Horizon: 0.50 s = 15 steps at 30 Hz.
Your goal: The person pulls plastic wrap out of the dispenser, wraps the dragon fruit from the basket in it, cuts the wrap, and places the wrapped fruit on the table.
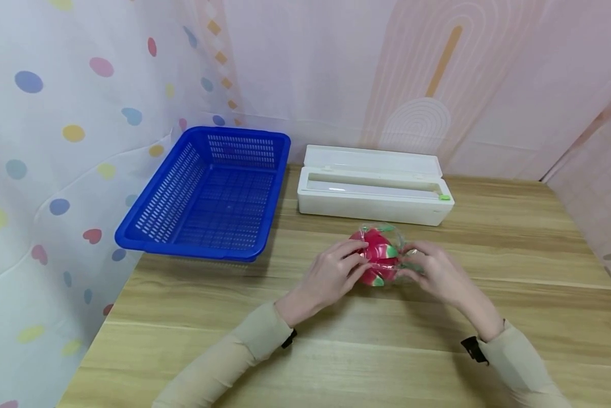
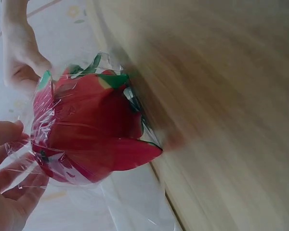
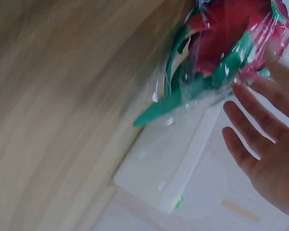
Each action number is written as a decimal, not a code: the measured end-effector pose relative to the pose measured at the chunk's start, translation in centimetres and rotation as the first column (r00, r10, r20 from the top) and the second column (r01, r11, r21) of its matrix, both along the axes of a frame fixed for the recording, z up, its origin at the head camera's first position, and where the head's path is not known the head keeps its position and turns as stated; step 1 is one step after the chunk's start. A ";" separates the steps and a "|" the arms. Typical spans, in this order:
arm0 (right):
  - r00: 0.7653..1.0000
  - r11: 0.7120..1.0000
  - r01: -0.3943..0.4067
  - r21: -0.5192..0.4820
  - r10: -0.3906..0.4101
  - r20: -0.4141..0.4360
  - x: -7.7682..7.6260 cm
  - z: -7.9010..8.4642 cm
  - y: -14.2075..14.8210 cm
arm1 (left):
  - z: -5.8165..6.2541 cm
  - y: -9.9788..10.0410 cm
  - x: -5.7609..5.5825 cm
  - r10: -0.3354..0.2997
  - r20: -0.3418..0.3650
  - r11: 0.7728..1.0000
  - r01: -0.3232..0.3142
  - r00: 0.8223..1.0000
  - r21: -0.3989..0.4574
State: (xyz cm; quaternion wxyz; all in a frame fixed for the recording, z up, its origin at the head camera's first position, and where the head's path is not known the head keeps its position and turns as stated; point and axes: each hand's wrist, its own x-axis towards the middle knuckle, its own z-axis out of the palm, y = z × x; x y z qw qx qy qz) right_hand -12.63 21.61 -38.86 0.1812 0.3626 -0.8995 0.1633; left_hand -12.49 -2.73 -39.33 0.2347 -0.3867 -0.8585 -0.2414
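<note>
A dragon fruit (image 1: pixel 376 252), red-pink with green leaf tips, is wrapped loosely in clear cling film (image 2: pixel 43 125) near the middle of the table. From the left side, my left hand (image 1: pixel 336 269) holds the film against the fruit with thumb and fingers. On the opposite side my right hand (image 1: pixel 435 272) pinches the film by the green leaves between thumb and forefinger. In the right wrist view its other fingers (image 3: pixel 248 127) are spread apart. Long green leaves (image 3: pixel 183 98) press out under the film there. The fruit's underside is hidden.
Behind the fruit stands a white cling film dispenser (image 1: pixel 374 211) with its lid raised and a green slider (image 1: pixel 444 197) at its right end. A blue plastic basket (image 1: pixel 198 250) sits at the back left of the wooden table (image 1: pixel 366 357). Patterned curtains (image 1: pixel 315 68) hang behind.
</note>
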 end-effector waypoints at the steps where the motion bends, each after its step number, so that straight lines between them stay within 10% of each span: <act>1: 1.000 1.000 0.002 -0.007 -0.002 -0.010 -0.1 0.0 -0.1 | 0.1 0.1 0.0 0.000 0.021 1.000 -0.001 1.000 0.015; 15: 0.998 0.989 0.059 -0.138 -0.062 -0.017 0.0 -0.1 -1.3 | 0.0 0.6 -0.6 0.027 -0.015 0.999 -0.026 1.000 0.030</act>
